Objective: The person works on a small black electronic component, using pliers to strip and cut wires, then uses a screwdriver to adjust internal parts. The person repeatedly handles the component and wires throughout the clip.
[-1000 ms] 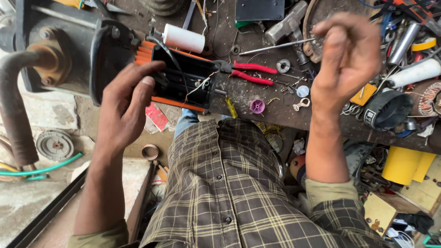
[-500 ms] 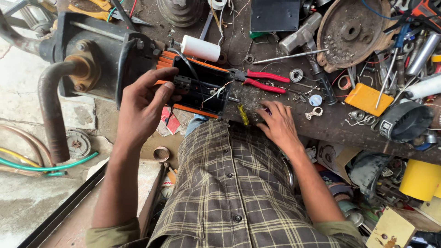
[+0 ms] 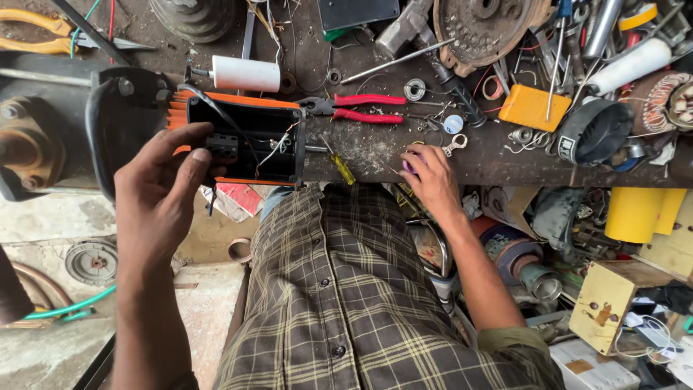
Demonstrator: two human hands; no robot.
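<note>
An open black box with orange edges [image 3: 245, 141] rests at the bench's front edge, wires showing inside. My left hand [image 3: 162, 195] reaches into its left side, thumb and fingers pinched on a small black terminal block [image 3: 222, 144]. My right hand [image 3: 433, 177] lies palm down on the bench front to the right of the box, fingertips curled onto a small purple round part [image 3: 408, 165]. A yellow-handled screwdriver [image 3: 339, 166] lies between the box and that hand. Red-handled pliers [image 3: 364, 108] lie just behind it.
The dark bench [image 3: 375, 148] is crowded: a white cylinder [image 3: 245, 73], a metal lug [image 3: 455, 144], an orange pad [image 3: 530, 107], a rusty disc [image 3: 491, 22] and several tools. A heavy motor housing [image 3: 32, 144] stands left. A green hose [image 3: 68, 307] lies on the floor.
My right hand came down from the air at upper right to the bench front and slid right onto the purple part. My left hand stayed at the box.
</note>
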